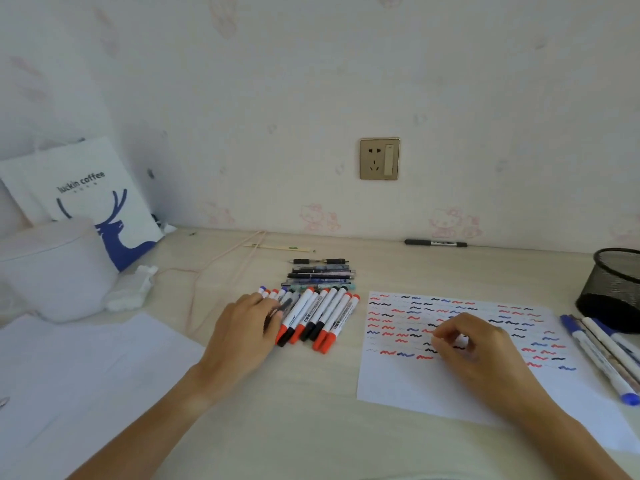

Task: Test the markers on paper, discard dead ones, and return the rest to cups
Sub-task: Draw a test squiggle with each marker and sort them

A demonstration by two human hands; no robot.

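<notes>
On the counter [311, 393], the left hand [242, 330] lies with straight fingers on the row of markers [311, 317] at 12 o'clock. The right hand [474, 344], fingers curled with nothing seen in them, rests on the scribbled paper [408, 382] at 2 o'clock. More markers [602, 355] lie at 3 o'clock beside the mesh cup [613, 289].

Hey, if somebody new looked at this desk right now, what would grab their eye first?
Probably the test paper on the right, filled with rows of red, blue and black squiggles, with the right hand curled over it. Next, the row of markers at the centre, where the left hand rests on its left end. A black mesh cup sits at the far right.
</notes>
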